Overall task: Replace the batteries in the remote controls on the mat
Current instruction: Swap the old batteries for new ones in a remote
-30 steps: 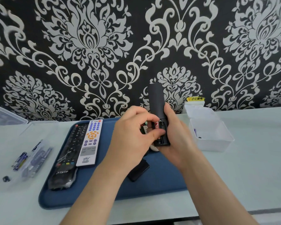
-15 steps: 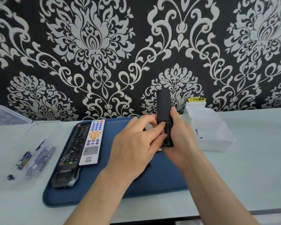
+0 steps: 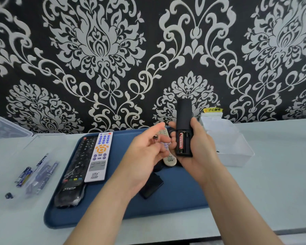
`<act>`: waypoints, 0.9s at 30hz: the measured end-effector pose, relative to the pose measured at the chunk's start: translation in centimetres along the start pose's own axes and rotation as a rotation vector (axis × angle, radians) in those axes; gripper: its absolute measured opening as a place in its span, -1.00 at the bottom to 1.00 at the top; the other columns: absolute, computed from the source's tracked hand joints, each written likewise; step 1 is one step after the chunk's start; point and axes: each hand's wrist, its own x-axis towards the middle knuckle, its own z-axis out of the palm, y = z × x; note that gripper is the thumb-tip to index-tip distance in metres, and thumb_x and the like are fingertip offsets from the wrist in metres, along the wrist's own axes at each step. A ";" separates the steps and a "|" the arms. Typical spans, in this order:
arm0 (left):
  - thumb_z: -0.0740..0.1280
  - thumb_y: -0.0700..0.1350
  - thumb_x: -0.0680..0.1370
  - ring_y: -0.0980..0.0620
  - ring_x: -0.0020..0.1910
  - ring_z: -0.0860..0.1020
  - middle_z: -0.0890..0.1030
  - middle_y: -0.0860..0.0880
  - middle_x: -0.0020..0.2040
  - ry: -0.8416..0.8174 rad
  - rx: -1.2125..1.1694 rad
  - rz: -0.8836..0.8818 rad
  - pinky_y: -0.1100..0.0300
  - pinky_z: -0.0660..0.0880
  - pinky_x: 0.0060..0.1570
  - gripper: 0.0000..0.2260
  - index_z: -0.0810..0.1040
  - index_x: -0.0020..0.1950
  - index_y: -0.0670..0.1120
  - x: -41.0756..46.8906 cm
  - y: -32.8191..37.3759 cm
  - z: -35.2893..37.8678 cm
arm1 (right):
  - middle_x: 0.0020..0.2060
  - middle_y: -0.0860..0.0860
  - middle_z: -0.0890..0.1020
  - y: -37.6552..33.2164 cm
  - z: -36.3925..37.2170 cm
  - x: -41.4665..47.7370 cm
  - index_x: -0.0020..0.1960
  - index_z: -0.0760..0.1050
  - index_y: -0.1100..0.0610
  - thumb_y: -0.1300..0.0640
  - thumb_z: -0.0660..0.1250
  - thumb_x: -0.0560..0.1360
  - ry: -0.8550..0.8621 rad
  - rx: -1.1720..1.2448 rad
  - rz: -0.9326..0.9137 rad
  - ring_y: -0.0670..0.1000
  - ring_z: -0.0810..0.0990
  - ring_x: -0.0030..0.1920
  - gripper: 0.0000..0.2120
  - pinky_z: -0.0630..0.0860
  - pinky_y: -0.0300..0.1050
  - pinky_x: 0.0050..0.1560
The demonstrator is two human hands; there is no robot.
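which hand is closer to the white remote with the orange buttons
Left. The left hand, seemingly pinching a battery, hovers just right of the white remote; the right hand is farther right, holding the black remote.

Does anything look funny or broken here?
The black remote in the right hand has its back open: one red battery sits inside, the slot beside it empty. A flat black piece, probably its cover, lies loose on the blue mat. Nothing looks broken.
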 end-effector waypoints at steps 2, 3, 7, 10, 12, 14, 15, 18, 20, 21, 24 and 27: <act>0.08 -0.43 0.61 0.04 -0.20 0.65 0.61 -0.18 -0.09 -0.010 -0.153 -0.013 0.11 0.61 0.02 -0.63 0.42 0.33 -0.13 0.1 0.2 -0.5 | -0.41 0.08 0.51 0.0 -0.3 0.1 -0.01 0.61 0.28 -0.12 0.06 0.66 -0.009 -0.016 -0.008 -0.04 0.45 -0.47 -0.47 0.46 -0.22 -0.44; 0.10 -0.40 0.62 -0.03 -0.15 0.67 0.65 -0.19 -0.08 -0.004 -0.169 -0.003 0.10 0.61 0.01 -0.67 0.42 0.31 -0.14 0.2 0.2 -0.6 | -0.42 0.07 0.52 -0.1 -0.5 0.2 -0.02 0.62 0.26 -0.12 0.06 0.66 -0.010 -0.028 -0.013 -0.04 0.46 -0.48 -0.47 0.46 -0.21 -0.40; 0.20 -0.28 0.60 -0.12 -0.03 0.68 0.69 -0.21 -0.05 -0.026 -0.092 0.050 0.18 0.62 -0.09 -0.82 0.44 0.19 -0.14 -0.1 0.7 -0.8 | -0.44 0.04 0.55 -0.4 -0.7 0.1 -0.06 0.64 0.22 -0.14 0.06 0.66 -0.009 -0.069 -0.023 -0.04 0.50 -0.46 -0.48 0.45 -0.15 -0.30; 0.24 -0.18 0.59 -0.03 -0.24 0.68 0.70 -0.18 -0.13 -0.016 -0.028 0.076 0.29 0.57 -0.32 -0.86 0.54 0.10 -0.10 -0.2 0.7 -0.8 | -0.43 0.07 0.53 -0.3 -0.5 0.0 -0.11 0.63 0.24 -0.12 0.07 0.66 -0.016 -0.035 -0.022 -0.03 0.48 -0.45 -0.46 0.43 -0.16 -0.33; 0.27 -0.14 0.56 0.06 -0.41 0.55 0.68 -0.13 -0.19 0.004 0.014 0.115 0.34 0.45 -0.43 -0.84 0.62 0.05 -0.04 0.0 0.5 -0.8 | -0.43 0.08 0.52 -0.3 -0.4 -0.2 -0.08 0.62 0.28 -0.11 0.07 0.66 -0.028 -0.010 -0.016 -0.04 0.46 -0.46 -0.47 0.46 -0.22 -0.41; 0.31 -0.07 0.49 0.08 -0.43 0.41 0.66 -0.10 -0.22 -0.006 0.051 0.160 0.32 0.32 -0.42 -0.81 0.68 0.01 0.03 0.1 0.4 -0.9 | -0.44 0.09 0.52 -0.4 -0.3 -0.3 -0.11 0.62 0.28 -0.10 0.09 0.66 -0.021 -0.013 -0.018 -0.04 0.46 -0.47 -0.48 0.46 -0.25 -0.45; 0.31 -0.04 0.46 0.09 -0.42 0.38 0.65 -0.10 -0.22 -0.010 0.080 0.174 0.31 0.29 -0.41 -0.80 0.69 0.00 0.07 0.1 0.4 -0.8 | -0.45 0.09 0.52 -0.4 -0.3 -0.4 -0.14 0.62 0.26 -0.09 0.10 0.66 -0.010 -0.025 -0.024 -0.03 0.46 -0.47 -0.49 0.46 -0.24 -0.45; 0.33 -0.01 0.43 0.08 -0.45 0.44 0.67 -0.13 -0.24 -0.021 0.138 0.183 0.33 0.34 -0.43 -0.80 0.62 0.01 0.00 0.0 0.6 -0.6 | -0.38 0.10 0.54 -0.3 -0.3 -0.5 -0.10 0.63 0.23 -0.11 0.08 0.66 0.001 -0.140 -0.058 -0.01 0.49 -0.43 -0.49 0.48 -0.17 -0.35; 0.35 0.00 0.42 0.06 -0.50 0.42 0.66 -0.11 -0.30 -0.021 0.140 0.188 0.31 0.34 -0.47 -0.80 0.55 -0.03 -0.08 -0.1 0.7 -0.5 | -0.27 0.15 0.56 -0.1 -0.2 -0.6 -0.04 0.64 0.22 -0.12 0.06 0.66 -0.007 -0.196 -0.083 0.01 0.51 -0.37 -0.48 0.48 -0.13 -0.27; 0.37 0.00 0.42 0.07 -0.51 0.41 0.64 -0.07 -0.36 0.008 0.184 0.220 0.31 0.33 -0.47 -0.82 0.55 -0.08 -0.09 -0.2 0.7 -0.3 | -0.23 0.16 0.58 -0.1 -0.1 -0.6 -0.03 0.63 0.22 -0.12 0.07 0.67 -0.010 -0.197 -0.088 0.02 0.52 -0.34 -0.49 0.48 -0.11 -0.25; 0.47 -0.08 0.43 0.17 -0.44 0.48 0.60 0.09 -0.41 0.177 0.445 0.442 0.36 0.39 -0.37 -0.94 0.65 -0.21 -0.04 -0.5 0.3 0.4 | -0.20 0.14 0.62 0.1 0.1 -0.7 -0.07 0.64 0.19 -0.12 0.07 0.66 -0.033 -0.177 -0.081 0.09 0.57 -0.19 -0.50 0.51 -0.04 -0.11; 0.45 -0.15 0.47 0.17 -0.24 0.57 0.63 0.07 -0.25 0.193 0.755 0.726 0.38 0.45 -0.22 -0.95 0.70 -0.11 -0.08 -0.8 -0.2 1.3 | -0.21 0.11 0.63 0.3 0.2 -0.8 -0.01 0.66 0.17 -0.12 0.08 0.66 -0.034 -0.210 -0.041 0.05 0.59 -0.21 -0.52 0.51 -0.12 -0.20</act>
